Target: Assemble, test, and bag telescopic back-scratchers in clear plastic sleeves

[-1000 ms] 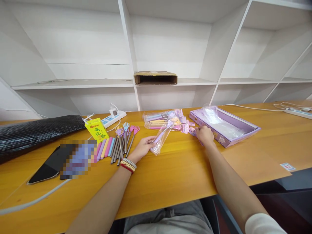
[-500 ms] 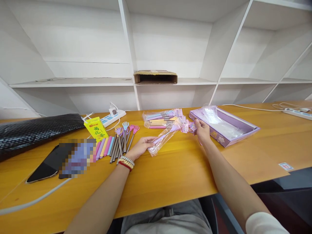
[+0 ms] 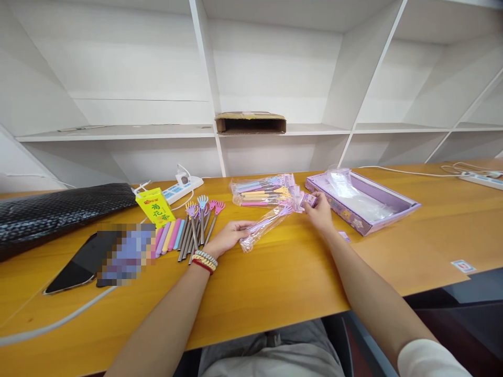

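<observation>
Head view, left hand [image 3: 228, 235] gripping wrapped scratcher [image 3: 265, 226], palm-up

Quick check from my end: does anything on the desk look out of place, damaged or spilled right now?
Nothing is spilled or broken. One small purple card lies alone on the table beside the right hand, apart from the pile of cards. The left hand holds a bagged scratcher.
</observation>
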`<action>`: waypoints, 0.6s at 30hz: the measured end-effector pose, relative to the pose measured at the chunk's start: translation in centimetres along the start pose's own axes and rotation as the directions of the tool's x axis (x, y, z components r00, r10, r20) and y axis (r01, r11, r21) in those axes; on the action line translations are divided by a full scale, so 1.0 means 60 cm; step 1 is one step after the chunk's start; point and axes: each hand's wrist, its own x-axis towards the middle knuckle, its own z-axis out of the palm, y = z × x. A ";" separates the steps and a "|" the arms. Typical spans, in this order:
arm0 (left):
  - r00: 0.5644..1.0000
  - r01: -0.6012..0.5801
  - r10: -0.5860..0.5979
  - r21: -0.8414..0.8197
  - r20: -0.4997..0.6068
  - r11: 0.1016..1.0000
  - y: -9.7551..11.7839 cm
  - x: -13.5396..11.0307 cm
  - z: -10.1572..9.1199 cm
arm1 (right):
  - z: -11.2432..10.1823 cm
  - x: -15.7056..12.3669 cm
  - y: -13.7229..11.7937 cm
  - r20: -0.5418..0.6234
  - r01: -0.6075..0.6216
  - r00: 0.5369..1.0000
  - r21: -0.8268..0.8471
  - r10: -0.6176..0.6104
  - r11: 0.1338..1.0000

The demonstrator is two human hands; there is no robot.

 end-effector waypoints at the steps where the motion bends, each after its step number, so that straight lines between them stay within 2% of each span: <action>1: 1.000 -0.005 0.005 0.004 0.004 1.000 0.000 0.000 0.000 | 0.001 -0.004 -0.003 0.004 0.050 0.999 -0.061 -0.050 0.997; 3: 1.000 -0.018 0.018 0.018 0.008 1.000 0.000 0.000 0.000 | 0.006 -0.012 -0.009 0.062 0.130 0.991 -0.181 -0.120 0.975; 5: 1.000 -0.028 0.028 0.039 0.013 0.999 0.001 -0.002 0.000 | 0.012 -0.018 -0.012 0.133 0.173 0.981 -0.271 -0.141 0.947; 7: 0.999 -0.032 0.031 0.052 0.021 0.998 0.004 -0.004 0.001 | 0.017 -0.021 -0.014 0.151 0.159 0.982 -0.341 -0.113 0.927; 10: 0.999 -0.026 0.025 0.041 0.020 0.999 0.007 -0.006 0.001 | 0.018 -0.019 -0.013 0.073 0.063 0.997 -0.407 -0.036 0.911; 14: 1.000 -0.010 0.010 0.027 0.001 1.000 0.007 -0.005 0.001 | 0.007 -0.008 -0.009 0.008 -0.015 1.000 -0.351 0.019 0.936; 18: 1.000 0.000 0.000 -0.002 -0.006 1.000 0.002 -0.001 -0.001 | 0.003 0.002 0.001 0.021 -0.138 0.990 -0.126 0.141 0.982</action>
